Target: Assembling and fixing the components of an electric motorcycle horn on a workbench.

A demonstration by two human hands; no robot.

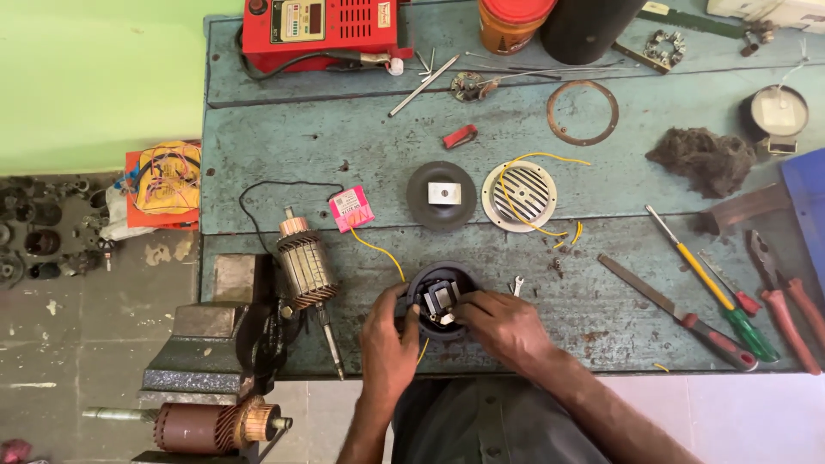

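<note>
A round black housing (439, 296) with metal parts inside sits at the near edge of the blue-green workbench (361, 146). My left hand (387, 335) grips its left rim. My right hand (505, 325) holds its right side, fingertips reaching into the housing. A yellow wire (378, 249) runs from the housing toward a small pink box (351, 209). A copper-wound motor armature (306, 268) lies just left of my left hand.
A black round cover (442, 195) and a slotted metal grille (519, 196) lie beyond the housing. A file (670, 309), screwdrivers (709, 283) and pliers (786, 296) lie at right. A vise (215, 344) stands at left, a red meter box (322, 26) at the back.
</note>
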